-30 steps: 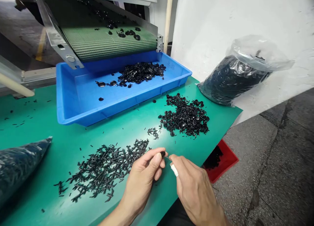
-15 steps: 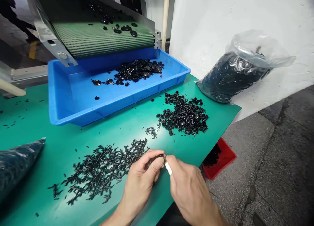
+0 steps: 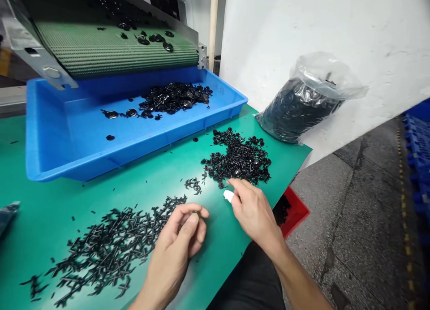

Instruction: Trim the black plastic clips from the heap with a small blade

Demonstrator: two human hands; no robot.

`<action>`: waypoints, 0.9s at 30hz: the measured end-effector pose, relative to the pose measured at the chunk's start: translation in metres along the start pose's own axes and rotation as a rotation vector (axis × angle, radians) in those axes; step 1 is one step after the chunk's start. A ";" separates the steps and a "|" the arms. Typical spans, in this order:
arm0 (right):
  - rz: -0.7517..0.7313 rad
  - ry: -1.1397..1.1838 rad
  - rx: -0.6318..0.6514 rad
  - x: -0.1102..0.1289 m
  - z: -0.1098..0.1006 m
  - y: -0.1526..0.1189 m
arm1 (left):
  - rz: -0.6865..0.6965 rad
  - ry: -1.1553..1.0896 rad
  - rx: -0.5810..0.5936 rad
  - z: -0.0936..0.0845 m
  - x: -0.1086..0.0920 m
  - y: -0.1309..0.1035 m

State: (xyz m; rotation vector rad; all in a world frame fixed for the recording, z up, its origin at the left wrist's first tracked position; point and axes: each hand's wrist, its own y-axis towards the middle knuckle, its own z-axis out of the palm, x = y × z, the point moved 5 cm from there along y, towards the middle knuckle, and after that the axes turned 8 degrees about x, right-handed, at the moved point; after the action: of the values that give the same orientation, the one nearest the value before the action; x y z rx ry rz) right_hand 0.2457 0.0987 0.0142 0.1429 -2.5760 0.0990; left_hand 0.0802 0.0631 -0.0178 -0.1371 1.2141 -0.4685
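My left hand [image 3: 183, 238] is above the green tabletop, fingers curled and thumb pressed toward them. A dark bit shows by the thumb tip, too small and hidden to name. Beside that hand spreads a pile of black cross-shaped plastic pieces [image 3: 114, 243]. My right hand [image 3: 253, 207] reaches to the near edge of a heap of small black plastic parts [image 3: 238, 160]. Its index finger and thumb are apart, with nothing visible between them. A white wrap [image 3: 229, 195] covers the thumb's tip. Between the two piles lies a small cluster of black pieces [image 3: 193, 184].
A blue tray [image 3: 134, 155] holding black parts sits under the end of a green conveyor belt [image 3: 117, 54]. A clear plastic bag [image 3: 302, 104] full of black parts leans against the white wall panel. Below the table's right edge stands a red bin [image 3: 298, 213].
My hands, together before, have separated. The right one has moved up to the heap of small parts, while the left stays curled near the cross-shaped pieces. The view has turned right.
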 end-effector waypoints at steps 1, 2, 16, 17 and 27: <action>0.000 -0.020 -0.007 0.000 0.001 0.004 | -0.001 -0.045 0.022 0.001 0.000 0.001; 0.005 -0.036 -0.005 0.001 0.003 0.008 | -0.003 -0.085 0.043 0.001 -0.001 0.001; -0.291 0.272 0.203 0.046 -0.007 -0.025 | 0.000 -0.079 0.154 0.007 -0.002 0.003; -0.291 0.280 0.207 0.048 -0.007 -0.027 | -0.002 -0.062 0.168 0.007 -0.001 0.003; -0.197 0.017 -0.007 0.037 0.002 -0.055 | 0.006 -0.045 0.059 -0.002 0.007 0.004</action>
State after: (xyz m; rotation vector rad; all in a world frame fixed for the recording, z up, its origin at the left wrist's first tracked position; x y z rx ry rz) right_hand 0.2204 0.0413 0.0349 0.3904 -2.5300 0.0172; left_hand 0.0819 0.0638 -0.0262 -0.0928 1.1556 -0.4928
